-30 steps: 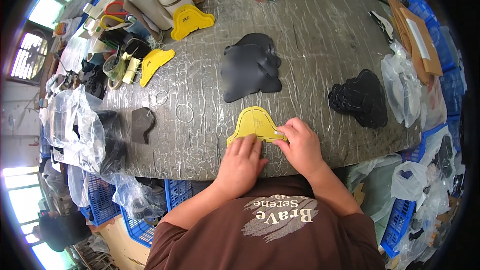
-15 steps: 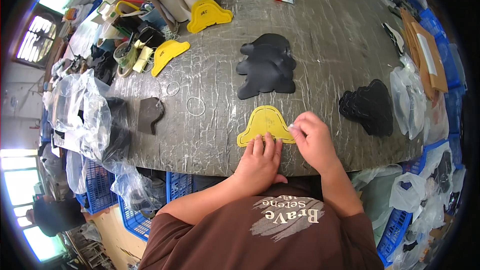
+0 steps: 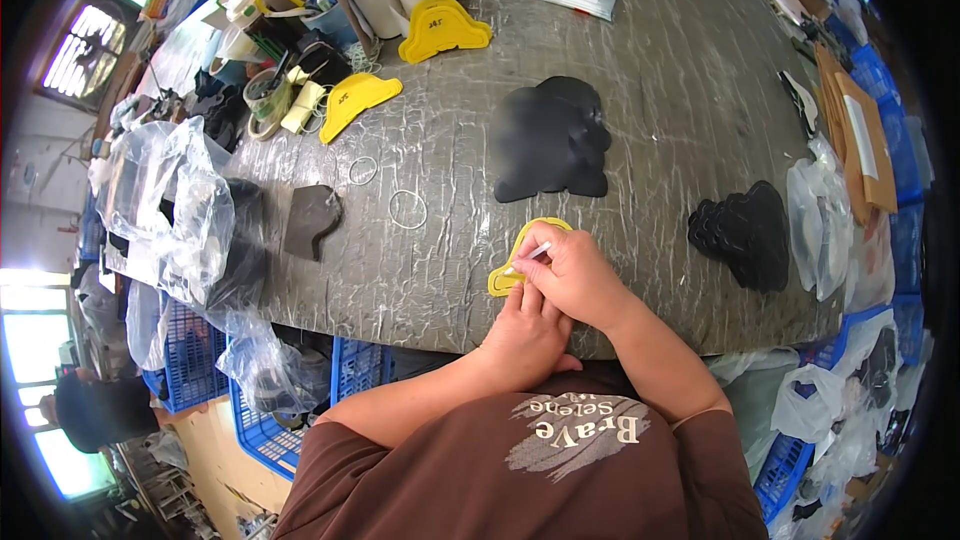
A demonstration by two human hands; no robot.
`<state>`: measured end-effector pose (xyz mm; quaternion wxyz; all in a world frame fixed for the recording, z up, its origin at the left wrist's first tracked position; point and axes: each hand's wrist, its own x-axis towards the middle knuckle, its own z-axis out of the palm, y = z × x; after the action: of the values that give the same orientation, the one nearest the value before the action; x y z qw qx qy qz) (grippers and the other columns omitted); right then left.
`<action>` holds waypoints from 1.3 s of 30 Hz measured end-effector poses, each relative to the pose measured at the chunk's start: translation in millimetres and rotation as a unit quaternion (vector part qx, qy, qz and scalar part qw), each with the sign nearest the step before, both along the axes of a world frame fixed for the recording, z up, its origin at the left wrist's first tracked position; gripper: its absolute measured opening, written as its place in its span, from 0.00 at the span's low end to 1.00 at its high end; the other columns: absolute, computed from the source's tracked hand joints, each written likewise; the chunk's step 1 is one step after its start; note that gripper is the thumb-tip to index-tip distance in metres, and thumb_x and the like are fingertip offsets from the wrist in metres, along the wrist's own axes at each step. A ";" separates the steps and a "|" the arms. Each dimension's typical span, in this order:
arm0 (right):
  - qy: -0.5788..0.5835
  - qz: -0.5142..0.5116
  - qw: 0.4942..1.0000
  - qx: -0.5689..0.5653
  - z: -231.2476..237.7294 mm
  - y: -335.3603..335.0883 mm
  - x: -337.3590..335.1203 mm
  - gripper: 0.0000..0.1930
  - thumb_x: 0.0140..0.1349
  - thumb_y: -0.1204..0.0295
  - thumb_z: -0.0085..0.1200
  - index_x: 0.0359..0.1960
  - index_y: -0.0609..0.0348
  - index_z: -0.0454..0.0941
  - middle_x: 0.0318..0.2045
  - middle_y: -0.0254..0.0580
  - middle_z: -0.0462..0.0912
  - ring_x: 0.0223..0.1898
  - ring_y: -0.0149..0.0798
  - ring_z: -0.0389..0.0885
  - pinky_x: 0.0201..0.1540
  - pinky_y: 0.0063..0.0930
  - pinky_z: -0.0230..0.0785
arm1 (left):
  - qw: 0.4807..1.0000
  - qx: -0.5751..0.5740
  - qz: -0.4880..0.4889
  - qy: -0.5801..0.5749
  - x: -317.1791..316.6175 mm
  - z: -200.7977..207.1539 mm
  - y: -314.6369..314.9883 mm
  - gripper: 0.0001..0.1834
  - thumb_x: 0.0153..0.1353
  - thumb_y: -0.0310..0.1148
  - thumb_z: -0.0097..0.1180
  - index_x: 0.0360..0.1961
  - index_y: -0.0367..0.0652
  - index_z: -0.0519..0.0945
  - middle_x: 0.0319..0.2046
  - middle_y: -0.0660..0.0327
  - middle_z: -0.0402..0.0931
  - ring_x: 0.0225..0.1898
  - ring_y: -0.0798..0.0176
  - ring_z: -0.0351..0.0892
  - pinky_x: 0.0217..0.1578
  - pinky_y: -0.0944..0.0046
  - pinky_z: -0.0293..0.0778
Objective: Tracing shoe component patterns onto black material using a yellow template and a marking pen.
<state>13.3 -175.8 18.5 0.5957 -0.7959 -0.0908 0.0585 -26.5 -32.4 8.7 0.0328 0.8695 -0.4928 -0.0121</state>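
Observation:
A yellow bell-shaped template [image 3: 499, 285] with slots cut along its border lies near the table's front edge. My left hand [image 3: 525, 335] rests on its lower part with the fingers stretched out. My right hand [image 3: 585, 285] crosses over the template and pinches a slim white pen [image 3: 537, 252]; its tip is at the template's left lobe. Most of the template is hidden under my hands. Just beyond lie overlapping black cut pieces [image 3: 552, 145], and a stack of similar black pieces [image 3: 738, 237] sits to the right.
Two more yellow templates [image 3: 445, 30] [image 3: 358, 105] lie at the far left by cups and scissors. A dark offcut [image 3: 312, 223] and rubber bands [image 3: 408, 209] are left of me. Clear plastic bags [image 3: 165, 220] cover the left edge; cardboard [image 3: 855, 130] stands at the right.
My right hand has moved left across the template, from its right corner to its left lobe, with the pen now showing. My left hand stays on the template. The view has shifted slightly.

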 end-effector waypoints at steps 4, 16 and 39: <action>-0.002 -0.003 1.000 -0.006 0.0 2.4 1.3 0.03 0.60 0.79 0.58 0.32 0.66 0.76 0.29 0.44 0.82 0.31 0.36 0.83 0.36 0.29 0.76 | 1.000 -0.015 0.004 0.008 -0.6 -0.7 1.0 0.48 0.45 0.67 0.59 0.53 0.30 0.77 0.54 0.39 0.70 0.57 0.30 0.68 0.58 0.42 0.68; 0.009 -0.031 0.999 -0.013 0.7 -7.2 10.8 0.04 0.60 0.79 0.58 0.31 0.66 0.74 0.27 0.45 0.82 0.28 0.35 0.83 0.33 0.29 0.75 | 1.000 -0.005 0.018 0.014 -0.3 2.2 -1.2 0.50 0.43 0.67 0.61 0.55 0.32 0.77 0.53 0.39 0.71 0.54 0.36 0.72 0.55 0.48 0.72; -0.040 -0.134 0.990 0.000 -13.5 -18.7 29.0 0.05 0.59 0.80 0.57 0.30 0.65 0.72 0.25 0.48 0.81 0.28 0.43 0.82 0.33 0.33 0.74 | 0.999 -0.004 0.027 0.017 -1.9 2.1 -0.9 0.52 0.44 0.67 0.60 0.61 0.34 0.73 0.56 0.38 0.70 0.55 0.38 0.72 0.56 0.47 0.71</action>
<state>42.3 -194.5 5.1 0.5944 -0.8024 -0.0070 -0.0539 -28.4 -33.2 10.8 0.0448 0.8818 -0.4689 -0.0238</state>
